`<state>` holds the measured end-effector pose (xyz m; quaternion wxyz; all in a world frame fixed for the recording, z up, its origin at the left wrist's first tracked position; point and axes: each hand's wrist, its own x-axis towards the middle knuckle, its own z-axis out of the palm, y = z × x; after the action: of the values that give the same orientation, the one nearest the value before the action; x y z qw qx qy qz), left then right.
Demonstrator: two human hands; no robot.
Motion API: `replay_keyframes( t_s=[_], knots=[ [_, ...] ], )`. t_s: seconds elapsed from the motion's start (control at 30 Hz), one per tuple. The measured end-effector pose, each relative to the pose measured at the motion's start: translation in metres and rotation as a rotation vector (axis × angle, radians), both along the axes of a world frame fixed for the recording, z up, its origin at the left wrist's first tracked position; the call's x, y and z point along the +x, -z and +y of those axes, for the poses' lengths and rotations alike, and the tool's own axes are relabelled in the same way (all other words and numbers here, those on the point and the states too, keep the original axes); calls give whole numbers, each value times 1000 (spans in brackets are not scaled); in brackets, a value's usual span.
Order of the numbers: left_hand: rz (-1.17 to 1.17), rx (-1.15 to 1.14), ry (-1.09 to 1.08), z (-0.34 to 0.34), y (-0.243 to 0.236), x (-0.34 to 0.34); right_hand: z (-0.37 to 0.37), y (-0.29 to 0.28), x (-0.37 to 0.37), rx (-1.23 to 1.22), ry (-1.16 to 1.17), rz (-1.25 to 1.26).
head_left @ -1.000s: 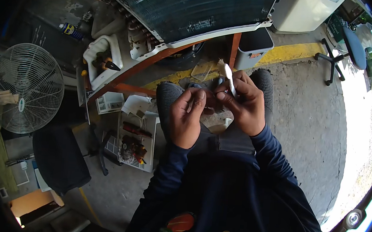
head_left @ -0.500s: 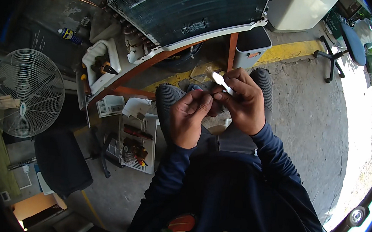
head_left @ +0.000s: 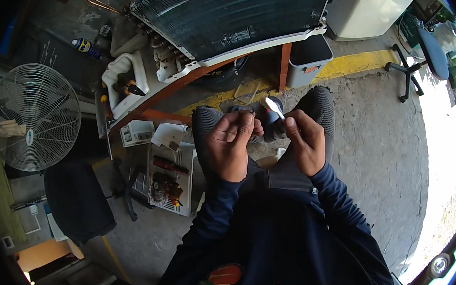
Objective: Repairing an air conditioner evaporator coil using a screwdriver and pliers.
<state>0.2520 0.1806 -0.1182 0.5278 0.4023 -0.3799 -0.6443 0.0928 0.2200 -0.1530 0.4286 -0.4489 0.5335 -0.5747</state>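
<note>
My right hand (head_left: 308, 141) is closed round the handle of a small white brush (head_left: 275, 108), whose pale head points up and to the left. Over my lap, my left hand (head_left: 232, 143) has its thumb pressed to its curled fingers. A small dark piece (head_left: 252, 112) shows at those fingertips; its kind is too small to make out. The two hands are apart, with the brush head just to the right of the left fingertips.
A finned coil (head_left: 239, 18) rests on a red-framed table ahead. Under it stand a grey bin (head_left: 306, 68) and clutter. To the left are a white panel with tools (head_left: 170, 178), a black chair (head_left: 79, 200), a large fan (head_left: 35, 117) and a spray can (head_left: 87, 48).
My right hand has drawn away to the right and slightly down with the brush, leaving a gap between the hands. My left hand has turned slightly, its fingertips now in view.
</note>
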Motion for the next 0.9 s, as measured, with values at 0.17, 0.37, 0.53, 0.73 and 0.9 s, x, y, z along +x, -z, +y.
replay_keyframes(
  t_s=[0.17,0.37,0.53,0.73,0.9],
  knots=[
    [-110,-111,-88,9,-3,-11,-3,-20,22,-90,31,27],
    [-82,-111,-165,7,-1,-10,-3,-25,22,-101,29,189],
    [-17,-85,-148,1,6,-3,11,11,-4,0,69,343],
    [-14,-41,-118,4,4,-5,0,-20,10,-141,81,287],
    [-2,-35,-125,-1,9,0,4,11,-10,-9,28,338]
  ],
)
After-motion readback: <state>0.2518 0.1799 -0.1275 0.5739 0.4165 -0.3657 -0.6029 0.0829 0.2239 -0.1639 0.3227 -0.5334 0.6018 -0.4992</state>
